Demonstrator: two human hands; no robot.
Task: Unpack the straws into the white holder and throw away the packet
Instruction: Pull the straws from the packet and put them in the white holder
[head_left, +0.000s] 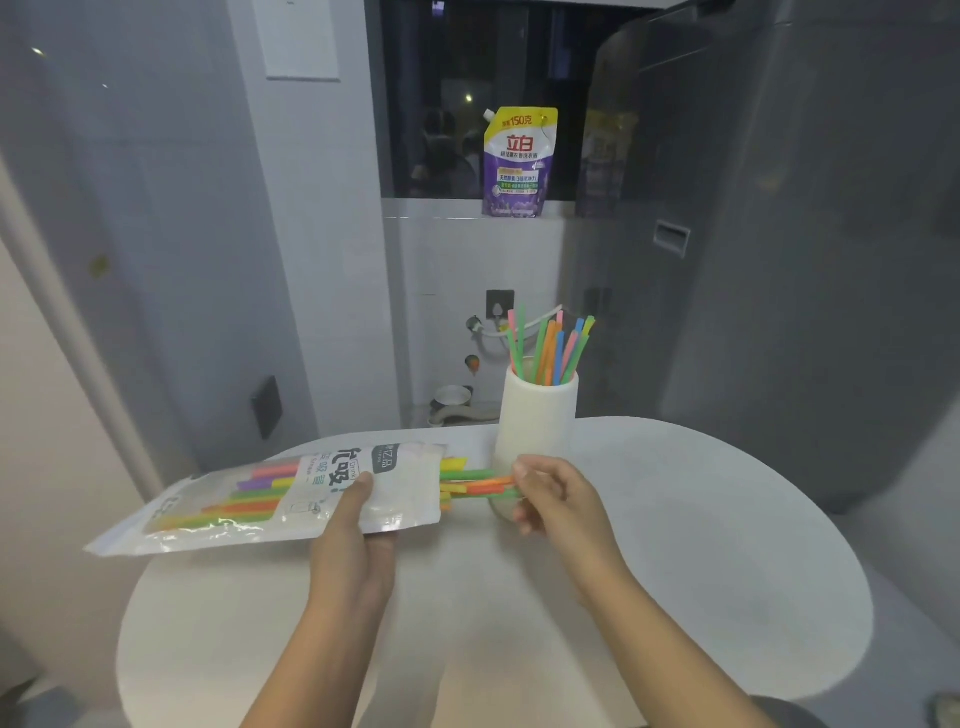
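My left hand (353, 535) holds the straw packet (270, 496) flat above the table, its open end pointing right. Coloured straws show through its clear window. My right hand (550, 499) pinches the ends of several orange, green and yellow straws (475, 483) that stick out of the packet's open end. Just behind that hand stands the white holder (537, 421) on the table's far side. Several coloured straws (550, 345) stand upright in it.
The round white table (675, 545) fills the lower view. A purple and yellow detergent pouch (517, 163) stands on the window ledge behind. A grey appliance (779, 234) rises at the right, a pale wall at the left.
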